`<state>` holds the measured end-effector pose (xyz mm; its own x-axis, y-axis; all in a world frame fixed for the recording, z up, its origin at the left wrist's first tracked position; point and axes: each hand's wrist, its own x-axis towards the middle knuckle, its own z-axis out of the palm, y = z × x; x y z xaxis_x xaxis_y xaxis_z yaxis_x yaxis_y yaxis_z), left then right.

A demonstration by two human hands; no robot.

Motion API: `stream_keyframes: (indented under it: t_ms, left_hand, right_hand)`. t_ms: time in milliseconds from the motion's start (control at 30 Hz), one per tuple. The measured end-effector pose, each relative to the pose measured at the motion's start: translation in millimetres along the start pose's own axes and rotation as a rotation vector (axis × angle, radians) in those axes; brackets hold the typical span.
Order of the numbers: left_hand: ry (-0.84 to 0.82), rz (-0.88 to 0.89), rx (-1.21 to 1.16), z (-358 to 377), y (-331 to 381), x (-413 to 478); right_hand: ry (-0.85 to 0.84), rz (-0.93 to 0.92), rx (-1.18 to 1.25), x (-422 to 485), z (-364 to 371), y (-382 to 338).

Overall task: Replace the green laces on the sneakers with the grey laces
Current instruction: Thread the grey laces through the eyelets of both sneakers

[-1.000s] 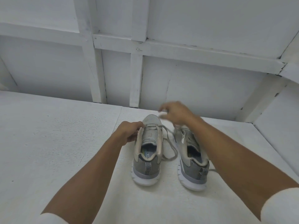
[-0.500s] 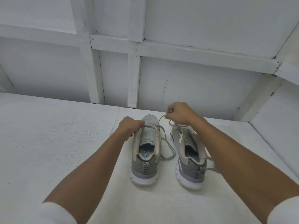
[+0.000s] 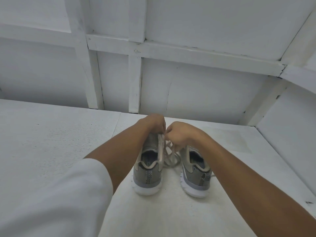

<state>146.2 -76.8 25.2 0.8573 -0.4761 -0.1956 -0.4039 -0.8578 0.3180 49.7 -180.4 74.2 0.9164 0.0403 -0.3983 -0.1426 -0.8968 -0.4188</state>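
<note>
The right hand (image 3: 179, 134), brought over from 1 o'clock, is seen pinching the lace (image 3: 168, 153) beside the left hand (image 3: 154, 124), clenched on the left sneaker (image 3: 148, 170) at its 12 o'clock end; lacing is judged under way.

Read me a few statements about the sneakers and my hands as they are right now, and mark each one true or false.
1. The left-side sneaker and the right-side sneaker both stand with their heels toward the camera. True.
2. The right hand hangs open, touching nothing. False: its fingers are curled and pinch the lace by the left-side sneaker.
3. Loose lace lies between the two sneakers. True.
4. The left hand grips the right-side sneaker. False: it grips the front of the left-side sneaker.
</note>
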Motion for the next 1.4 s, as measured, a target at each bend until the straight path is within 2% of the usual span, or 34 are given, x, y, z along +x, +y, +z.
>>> stream_keyframes:
  t_ms: [100,200,267,400,533,733,933,1200,1400]
  left_hand:
    - [0.025,0.030,0.022,2,-1,3]
    - [0.078,0.041,-0.057,4,-8,5]
    - [0.114,0.018,-0.245,3,-15,4]
    - [0.153,-0.032,-0.783,-5,-17,-9]
    - [0.211,0.087,-0.959,-33,-5,-26]
    - [0.210,0.258,-0.949,-76,16,-60]
    - [0.185,0.362,-0.840,-66,23,-99]
    - [0.118,0.340,-0.417,-13,25,-135]
    - [0.084,0.366,-0.033,26,31,-136]
  right_hand:
    - [0.020,0.026,-0.033,-5,-10,2]
    - [0.026,0.031,-0.077,-4,-20,5]
    - [0.041,0.044,0.081,2,-25,12]
    - [0.100,0.018,0.397,14,-25,22]
    - [0.082,0.022,0.541,27,-18,24]
    - [0.110,0.017,0.553,40,-23,22]
    - [0.191,0.053,0.694,54,-48,25]
    - [0.350,-0.051,1.052,52,-92,9]
    - [0.473,-0.085,0.992,49,-124,-2]
